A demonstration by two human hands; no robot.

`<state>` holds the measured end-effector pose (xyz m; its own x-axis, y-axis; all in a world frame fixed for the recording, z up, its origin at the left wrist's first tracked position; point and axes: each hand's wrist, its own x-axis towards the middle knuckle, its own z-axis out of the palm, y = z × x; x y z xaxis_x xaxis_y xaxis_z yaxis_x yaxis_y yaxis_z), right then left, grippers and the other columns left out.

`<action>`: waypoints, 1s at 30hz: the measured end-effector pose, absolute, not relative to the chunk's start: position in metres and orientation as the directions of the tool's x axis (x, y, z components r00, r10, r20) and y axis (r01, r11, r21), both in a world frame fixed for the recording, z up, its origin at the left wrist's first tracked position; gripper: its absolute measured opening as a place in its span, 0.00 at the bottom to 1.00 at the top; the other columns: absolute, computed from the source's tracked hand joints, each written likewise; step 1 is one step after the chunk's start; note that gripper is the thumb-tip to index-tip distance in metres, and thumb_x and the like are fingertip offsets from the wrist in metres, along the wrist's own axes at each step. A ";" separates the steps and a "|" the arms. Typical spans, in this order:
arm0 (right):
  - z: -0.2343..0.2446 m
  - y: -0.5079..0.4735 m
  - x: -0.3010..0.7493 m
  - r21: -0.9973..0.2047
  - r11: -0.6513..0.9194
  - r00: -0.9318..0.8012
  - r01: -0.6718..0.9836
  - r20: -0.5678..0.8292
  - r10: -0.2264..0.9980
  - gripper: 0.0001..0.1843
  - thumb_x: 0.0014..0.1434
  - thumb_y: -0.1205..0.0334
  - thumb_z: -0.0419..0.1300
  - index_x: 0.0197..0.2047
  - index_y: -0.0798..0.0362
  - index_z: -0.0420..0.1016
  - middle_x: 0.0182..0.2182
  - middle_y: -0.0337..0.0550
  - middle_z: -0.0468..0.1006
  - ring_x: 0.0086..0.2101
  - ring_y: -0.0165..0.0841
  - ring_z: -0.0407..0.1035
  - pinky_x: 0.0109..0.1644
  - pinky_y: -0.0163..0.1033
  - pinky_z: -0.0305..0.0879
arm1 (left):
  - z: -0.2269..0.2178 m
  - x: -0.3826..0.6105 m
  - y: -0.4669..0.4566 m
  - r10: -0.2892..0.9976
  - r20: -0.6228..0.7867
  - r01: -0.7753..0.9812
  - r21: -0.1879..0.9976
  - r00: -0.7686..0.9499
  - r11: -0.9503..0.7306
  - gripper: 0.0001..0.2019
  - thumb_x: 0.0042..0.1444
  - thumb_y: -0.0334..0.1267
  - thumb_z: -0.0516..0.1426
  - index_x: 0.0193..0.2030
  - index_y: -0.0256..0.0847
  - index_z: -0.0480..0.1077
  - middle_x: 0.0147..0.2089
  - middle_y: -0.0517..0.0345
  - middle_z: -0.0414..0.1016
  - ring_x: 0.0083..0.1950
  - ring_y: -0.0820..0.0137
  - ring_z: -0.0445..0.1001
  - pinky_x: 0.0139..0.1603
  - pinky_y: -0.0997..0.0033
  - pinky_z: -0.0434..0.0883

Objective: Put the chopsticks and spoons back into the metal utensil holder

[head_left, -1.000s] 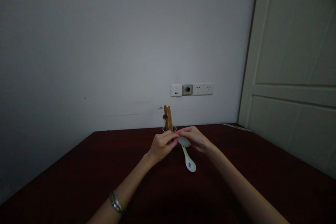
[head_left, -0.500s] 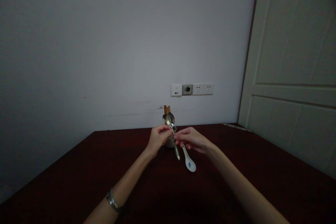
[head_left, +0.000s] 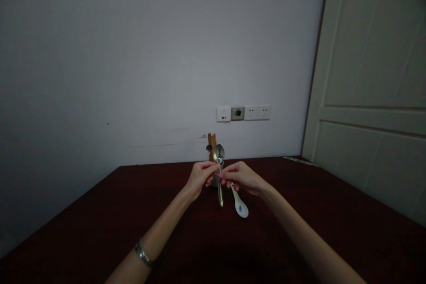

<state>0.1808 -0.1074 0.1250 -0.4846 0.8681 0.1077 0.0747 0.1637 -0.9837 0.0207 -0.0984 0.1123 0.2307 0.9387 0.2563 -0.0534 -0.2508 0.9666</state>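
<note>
Between my two hands a metal spoon [head_left: 220, 195] is pinched near the middle of its handle, bowl up and handle end down toward me. My left hand [head_left: 200, 175] grips it from the left with thumb and fingers closed. From the right, my right hand [head_left: 242, 176] closes its fingertips on the same handle. Behind them stands a holder [head_left: 214, 182], mostly hidden by the hands, with wooden chopsticks [head_left: 212, 141] and a small metal spoon [head_left: 209, 148] upright in it. A white ceramic spoon [head_left: 240, 207] with a blue mark lies on the table below my right hand.
The dark red table [head_left: 100, 222] reaches back to a grey wall [head_left: 149, 53]. White sockets [head_left: 257, 113] are set in the wall above the holder. A pale door [head_left: 372, 88] stands on the right. A thin flat strip [head_left: 300, 160] lies at the table's back right edge.
The metal spoon has turned between my fingers: its bowl has swung right and its handle end left, so it is now nearly upright. Both hands have stayed almost in place.
</note>
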 end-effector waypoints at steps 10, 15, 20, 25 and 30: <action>0.120 -0.103 0.181 -0.972 0.197 -0.465 0.131 0.115 0.878 0.13 0.44 0.56 0.62 0.27 0.59 0.75 0.22 0.42 0.74 0.20 0.23 0.65 0.16 0.25 0.56 | 0.109 0.020 -0.095 0.942 0.269 -0.044 0.963 0.202 -0.266 0.15 0.43 0.46 0.59 0.27 0.33 0.69 0.11 0.69 0.56 0.12 0.83 0.51 0.13 0.80 0.47; 0.129 -0.098 0.193 -0.947 0.249 -0.416 0.203 0.147 0.897 0.14 0.44 0.55 0.62 0.29 0.59 0.75 0.23 0.42 0.75 0.22 0.25 0.66 0.17 0.27 0.59 | 0.107 0.019 -0.092 0.942 0.282 -0.034 0.959 0.183 -0.281 0.15 0.43 0.46 0.59 0.27 0.33 0.69 0.12 0.69 0.56 0.12 0.83 0.51 0.13 0.80 0.47; 0.154 -0.085 0.201 -0.880 0.389 -0.171 0.274 0.353 0.920 0.15 0.45 0.54 0.61 0.31 0.57 0.76 0.19 0.39 0.72 0.16 0.23 0.60 0.16 0.28 0.57 | 0.105 0.021 -0.091 0.944 0.271 -0.013 0.962 0.190 -0.274 0.16 0.42 0.47 0.59 0.26 0.32 0.69 0.12 0.69 0.55 0.12 0.83 0.51 0.13 0.80 0.47; 0.172 -0.074 0.193 -0.645 0.633 -0.179 0.427 0.627 0.759 0.13 0.47 0.54 0.60 0.30 0.55 0.77 0.28 0.44 0.76 0.24 0.28 0.65 0.26 0.33 0.61 | 0.100 0.023 -0.090 0.943 0.269 -0.004 0.962 0.199 -0.273 0.15 0.42 0.46 0.59 0.25 0.32 0.69 0.12 0.68 0.56 0.12 0.83 0.51 0.13 0.80 0.46; 0.170 -0.069 0.185 -0.526 0.682 -0.255 0.508 0.664 0.702 0.11 0.49 0.56 0.59 0.28 0.54 0.77 0.28 0.45 0.76 0.30 0.32 0.67 0.36 0.37 0.61 | 0.097 0.023 -0.088 0.947 0.250 -0.002 0.967 0.200 -0.255 0.14 0.42 0.45 0.59 0.25 0.32 0.69 0.11 0.69 0.55 0.12 0.83 0.49 0.13 0.80 0.45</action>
